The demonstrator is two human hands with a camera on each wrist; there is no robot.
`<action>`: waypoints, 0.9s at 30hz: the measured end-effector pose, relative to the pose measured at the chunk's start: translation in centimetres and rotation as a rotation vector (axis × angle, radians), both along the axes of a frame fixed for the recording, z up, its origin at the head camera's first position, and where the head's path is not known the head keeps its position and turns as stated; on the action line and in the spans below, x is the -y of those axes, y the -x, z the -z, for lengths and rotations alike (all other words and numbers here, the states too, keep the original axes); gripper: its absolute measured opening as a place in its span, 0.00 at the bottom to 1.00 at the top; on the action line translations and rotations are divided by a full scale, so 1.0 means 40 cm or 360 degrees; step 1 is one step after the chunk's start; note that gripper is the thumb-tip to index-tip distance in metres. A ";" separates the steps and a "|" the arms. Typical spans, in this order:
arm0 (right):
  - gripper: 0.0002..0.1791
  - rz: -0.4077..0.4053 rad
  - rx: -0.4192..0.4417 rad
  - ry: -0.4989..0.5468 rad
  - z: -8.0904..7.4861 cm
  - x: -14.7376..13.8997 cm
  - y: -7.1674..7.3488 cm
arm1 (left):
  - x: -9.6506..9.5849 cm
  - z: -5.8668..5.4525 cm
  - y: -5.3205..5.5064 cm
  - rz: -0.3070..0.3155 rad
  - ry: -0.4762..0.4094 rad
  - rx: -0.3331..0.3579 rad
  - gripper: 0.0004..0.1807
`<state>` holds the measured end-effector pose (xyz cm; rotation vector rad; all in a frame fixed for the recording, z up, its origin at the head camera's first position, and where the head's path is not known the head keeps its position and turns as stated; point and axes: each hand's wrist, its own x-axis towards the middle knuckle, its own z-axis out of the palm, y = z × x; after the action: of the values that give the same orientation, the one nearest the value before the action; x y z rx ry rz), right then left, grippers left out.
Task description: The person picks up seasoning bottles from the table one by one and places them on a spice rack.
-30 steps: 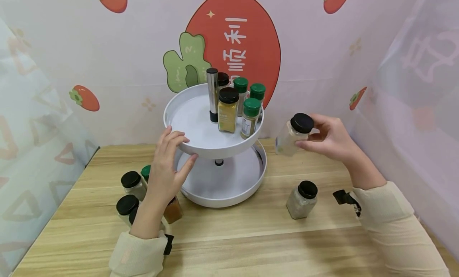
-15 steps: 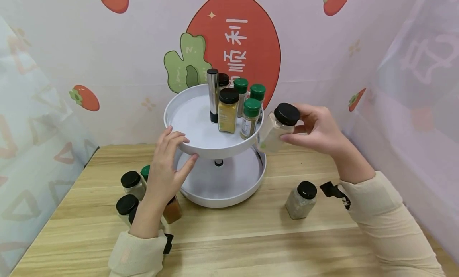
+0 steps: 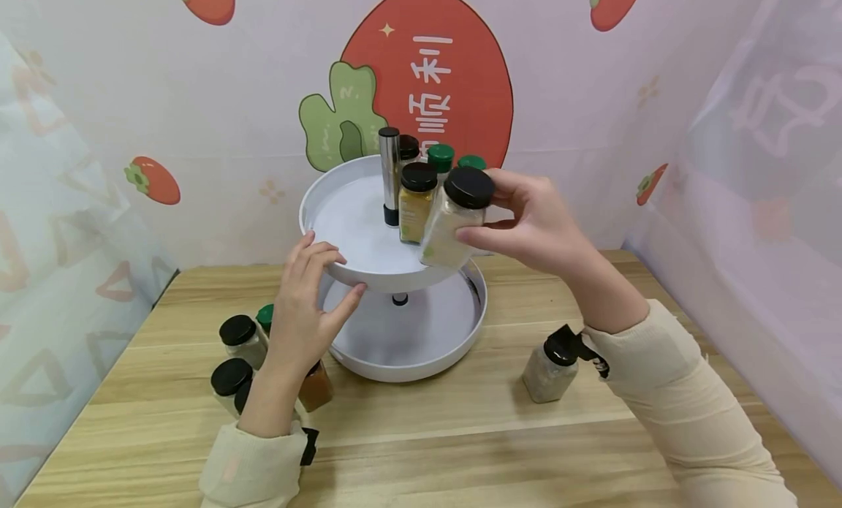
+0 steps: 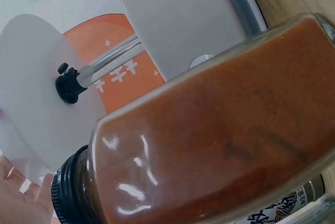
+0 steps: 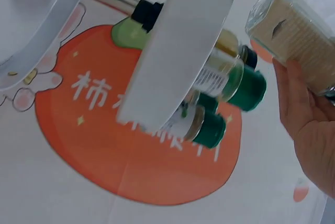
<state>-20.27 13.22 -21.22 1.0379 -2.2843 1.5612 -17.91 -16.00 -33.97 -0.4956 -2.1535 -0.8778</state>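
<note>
My right hand [image 3: 536, 226] pinches a square glass spice jar [image 3: 454, 234] with a black lid and pale powder inside. The jar is tilted, over the right front of the upper tier [image 3: 355, 230] of a white round two-tier rack; whether it touches the tier cannot be told. My left hand [image 3: 302, 311] holds that tier's front-left rim, fingers over the edge and thumb below. On the tier stand a yellow spice jar [image 3: 414, 201], a silver tube [image 3: 389, 172] and green-capped bottles [image 5: 248, 88], one hidden in the head view. The right wrist view shows the held jar's beige powder.
The lower tier [image 3: 401, 332] lies beneath. Several black-lidded jars [image 3: 240, 336] stand around my left forearm, with a reddish-brown spice jar [image 4: 220, 124] close to that wrist. Another pale jar [image 3: 549, 373] stands on the wooden table [image 3: 460, 449] below my right forearm.
My right hand has carried the pale-powder jar leftward and slightly up, from right of the rack to over the upper tier. The left hand stays at the rim.
</note>
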 end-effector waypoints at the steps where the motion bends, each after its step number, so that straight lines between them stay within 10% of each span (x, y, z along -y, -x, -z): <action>1: 0.26 0.0012 -0.0002 -0.0015 -0.004 0.010 0.001 | 0.000 0.000 0.000 -0.0001 0.0001 0.0002 0.23; 27: 0.25 0.0094 -0.0002 -0.0271 -0.009 0.214 0.062 | 0.000 0.001 0.000 -0.0020 0.0011 0.0006 0.24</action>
<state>-22.74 4.66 -20.87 0.9991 -2.4588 1.3629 -17.91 -15.99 -34.02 -0.4840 -2.1613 -0.8650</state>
